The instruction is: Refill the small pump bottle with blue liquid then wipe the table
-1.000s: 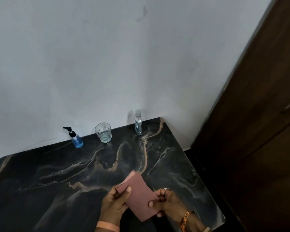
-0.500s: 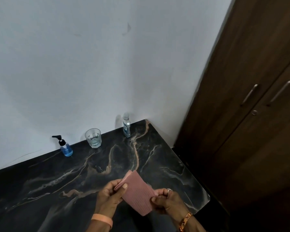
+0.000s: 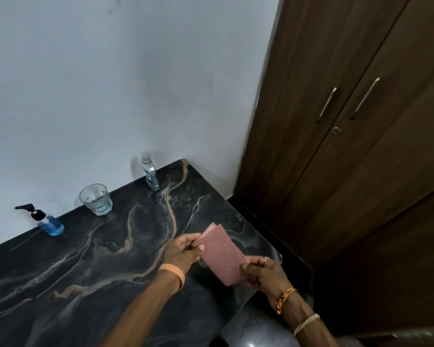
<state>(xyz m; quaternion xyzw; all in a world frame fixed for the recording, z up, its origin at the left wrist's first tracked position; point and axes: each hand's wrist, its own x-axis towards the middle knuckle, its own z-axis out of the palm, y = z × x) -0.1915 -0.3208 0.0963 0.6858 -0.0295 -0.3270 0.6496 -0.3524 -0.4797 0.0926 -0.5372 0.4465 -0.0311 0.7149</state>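
one pink cloth (image 3: 223,256) shifted right, pinched by left hand (image 3: 183,251) and right hand (image 3: 263,274), one pump bottle (image 3: 47,222), one glass (image 3: 95,200)

Open room across the dark marbled desk (image 3: 85,271); obstacles only along its back edge and at the right front corner.

A small clear pump bottle of blue liquid with a black pump (image 3: 48,222), a clear glass tumbler (image 3: 96,199) and a slim clear bottle with a blue label (image 3: 149,172) stand upright and well apart, close against the white wall (image 3: 110,83) that closes the far side. The desk's middle and left front offer free passage. Over the right front corner the left hand (image 3: 183,251) and right hand (image 3: 263,272) pinch a folded pink ribbed cloth (image 3: 222,254) between them. A tall brown wooden cupboard (image 3: 348,146) stands beyond the right edge, across a strip of dark floor.
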